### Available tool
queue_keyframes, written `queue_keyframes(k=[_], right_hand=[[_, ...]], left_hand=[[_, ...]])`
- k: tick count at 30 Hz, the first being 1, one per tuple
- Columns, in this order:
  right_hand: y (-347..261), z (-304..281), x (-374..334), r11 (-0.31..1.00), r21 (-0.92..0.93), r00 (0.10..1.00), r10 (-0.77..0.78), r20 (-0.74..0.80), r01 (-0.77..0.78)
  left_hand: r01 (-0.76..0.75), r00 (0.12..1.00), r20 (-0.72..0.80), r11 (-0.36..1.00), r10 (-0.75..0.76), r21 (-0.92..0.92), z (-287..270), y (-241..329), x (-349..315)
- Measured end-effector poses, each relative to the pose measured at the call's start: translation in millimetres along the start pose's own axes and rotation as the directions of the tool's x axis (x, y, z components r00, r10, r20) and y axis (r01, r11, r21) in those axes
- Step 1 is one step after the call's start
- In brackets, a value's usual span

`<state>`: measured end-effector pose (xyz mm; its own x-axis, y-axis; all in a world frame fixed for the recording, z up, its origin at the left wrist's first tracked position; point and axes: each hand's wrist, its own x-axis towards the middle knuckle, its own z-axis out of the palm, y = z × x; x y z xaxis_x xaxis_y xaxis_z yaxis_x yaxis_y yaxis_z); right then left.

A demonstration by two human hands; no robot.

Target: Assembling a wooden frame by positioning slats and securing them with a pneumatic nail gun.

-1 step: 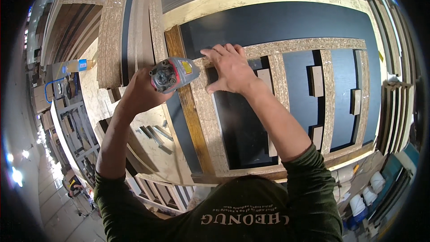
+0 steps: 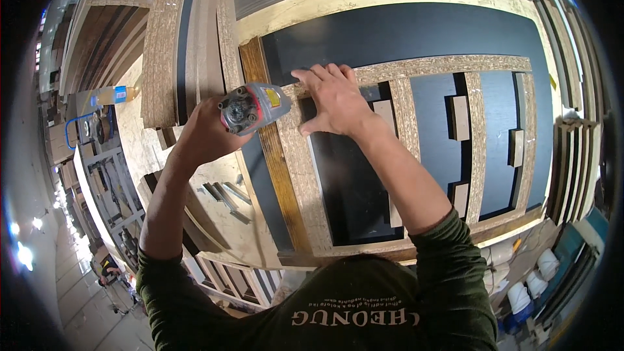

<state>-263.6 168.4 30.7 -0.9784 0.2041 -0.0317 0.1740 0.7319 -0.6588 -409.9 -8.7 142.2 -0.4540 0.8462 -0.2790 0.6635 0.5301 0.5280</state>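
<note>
My left hand point(image 2: 207, 131) is wrapped round the handle of a grey pneumatic staple gun point(image 2: 268, 105) with a red band and a yellow label. The gun's nose points at the upper left corner of a chipboard frame point(image 2: 302, 175); whether it touches is hidden. Fingers spread, my right hand point(image 2: 337, 99) lies over that same corner, thumb on the near side of the top rail. Beneath the frame is a dark panel point(image 2: 403, 29). A brown wooden strip point(image 2: 276, 169) runs beside the frame's left rail. Small wooden blocks point(image 2: 459, 117) sit against the crosspieces.
Metal staple strips point(image 2: 227, 198) lie on the pale bench at left, near a hose. Stacked boards point(image 2: 162, 58) stand beyond my left hand, with a bottle point(image 2: 117, 95) beside them. More boards point(image 2: 575, 169) lean at right. Another person point(image 2: 109, 270) is far off at lower left.
</note>
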Motion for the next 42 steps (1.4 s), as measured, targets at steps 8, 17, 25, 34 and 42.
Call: queue_keyframes(k=[8, 17, 25, 34, 42], right_hand=[[-2.4, -1.9, -1.2, 1.0, 0.021, 1.0, 0.019, 0.016, -0.019], [-4.3, -3.1, -1.9, 1.0, 0.003, 0.999, 0.024, 0.021, -0.025], [-4.0, -3.5, -1.2, 1.0, 0.008, 1.0, 0.028, 0.014, -0.028], [-4.2, -3.8, -1.0, 0.999, -0.018, 0.999, 0.028, 0.015, -0.028], [-4.5, -2.1, 0.0, 0.998, -0.04, 0.999, 0.044, 0.026, -0.043]], left_hand=[[-0.036, 0.999, 0.036, 0.999, 0.036, 0.001, 3.0, 13.2, 8.2], [0.016, 0.987, 0.162, 0.999, -0.023, 0.043, 3.7, -3.7, 10.1], [-0.062, 0.998, 0.002, 0.998, 0.062, -0.006, 6.0, 1.1, 11.1], [-0.08, 0.997, 0.024, 0.994, 0.079, 0.069, 5.5, 2.9, 11.9], [0.009, 0.981, 0.191, 0.999, -0.016, 0.039, 5.7, -13.4, 15.1]])
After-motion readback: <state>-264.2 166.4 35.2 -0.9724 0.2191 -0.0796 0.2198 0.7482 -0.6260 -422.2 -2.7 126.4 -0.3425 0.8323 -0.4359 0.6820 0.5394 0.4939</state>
